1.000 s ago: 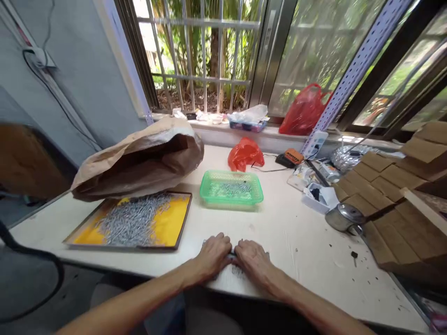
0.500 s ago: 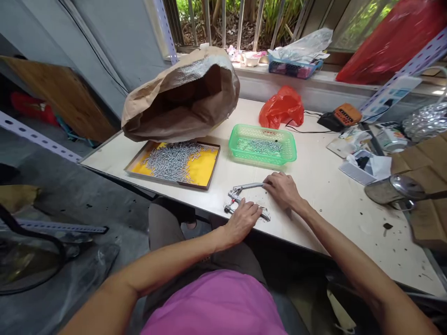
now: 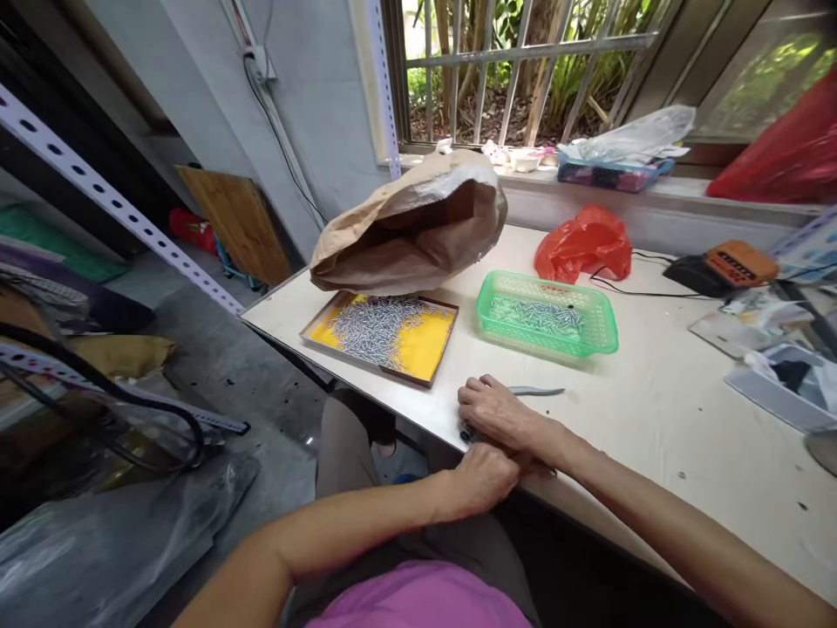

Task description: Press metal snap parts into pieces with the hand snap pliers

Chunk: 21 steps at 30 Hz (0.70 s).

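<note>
A grey plier-like hand tool [image 3: 537, 391] lies at the front edge of the table; one long handle points right, and its dark tip [image 3: 466, 433] shows at the left. My right hand [image 3: 497, 412] is closed over the tool's head with curled fingers, hiding most of it. Just below, my left hand [image 3: 485, 475] is closed at the table edge, apparently around the lower handle, which it covers. Beyond lie a green plastic basket [image 3: 553, 347] holding small silvery metal pieces [image 3: 533, 314] and a shallow yellow-lined tray [image 3: 425, 349] heaped with similar pieces [image 3: 372, 330].
A large open brown paper bag [image 3: 418, 235] leans behind the tray. A red plastic bag [image 3: 581, 244] and an orange-and-black charger [image 3: 725, 268] with a cable stand at the back. To the right is a grey box [image 3: 785, 388]. A barred window [image 3: 523, 78] rises behind.
My right hand has moved from the upper handle leftward onto the tool's head. My left hand has closed lower down at the table edge. The view has turned left.
</note>
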{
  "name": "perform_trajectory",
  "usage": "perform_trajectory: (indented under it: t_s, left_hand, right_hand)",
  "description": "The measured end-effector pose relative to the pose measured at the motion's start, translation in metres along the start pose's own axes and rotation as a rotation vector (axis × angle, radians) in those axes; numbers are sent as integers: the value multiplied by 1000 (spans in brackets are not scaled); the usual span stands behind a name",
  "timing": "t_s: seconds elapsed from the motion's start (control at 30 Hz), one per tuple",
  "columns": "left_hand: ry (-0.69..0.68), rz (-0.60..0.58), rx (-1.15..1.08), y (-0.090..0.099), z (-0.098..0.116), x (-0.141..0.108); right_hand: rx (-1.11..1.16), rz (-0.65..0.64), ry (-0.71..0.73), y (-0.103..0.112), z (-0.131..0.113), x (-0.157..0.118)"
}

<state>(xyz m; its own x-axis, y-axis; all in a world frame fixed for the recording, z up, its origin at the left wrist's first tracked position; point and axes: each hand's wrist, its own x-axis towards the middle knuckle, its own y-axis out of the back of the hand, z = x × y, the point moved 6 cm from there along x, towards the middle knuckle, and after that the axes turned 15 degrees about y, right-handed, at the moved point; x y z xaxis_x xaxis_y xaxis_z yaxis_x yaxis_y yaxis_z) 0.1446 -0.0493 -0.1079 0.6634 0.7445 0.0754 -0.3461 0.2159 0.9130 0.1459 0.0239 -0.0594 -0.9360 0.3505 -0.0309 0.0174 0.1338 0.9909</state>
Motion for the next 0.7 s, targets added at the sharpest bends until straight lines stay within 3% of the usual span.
perform_trajectory:
  t_s: [0.07, 0.17, 0.2, 0.27, 0.37, 0.47, 0.57, 0.7]
  left_hand:
    - [-45, 31, -25, 11, 0, -1]
    - [-85, 154, -9, 48, -22, 7]
    - [-35, 201, 28, 65, -39, 13]
    - [217, 290, 165, 102, -89, 31]
    - [624, 303, 372, 149, -167, 55]
    - [823, 207, 485, 170, -214, 70]
    - [830, 122, 517, 169, -229, 77]
    - [717, 79, 525, 157, -224, 77]
  right_hand:
    - [38, 191, -26, 12, 7, -5]
    - [28, 619, -166, 57, 35, -38]
    - [-13, 748, -217, 74, 47, -54]
    - [-140, 874, -343, 101, 77, -86]
    - [-311, 791, -582, 114, 123, -124]
    - [-357, 587, -752, 95, 142, -142]
    - [-248, 506, -720, 66, 122, -141]
    - [-57, 484, -636, 34, 78, -130]
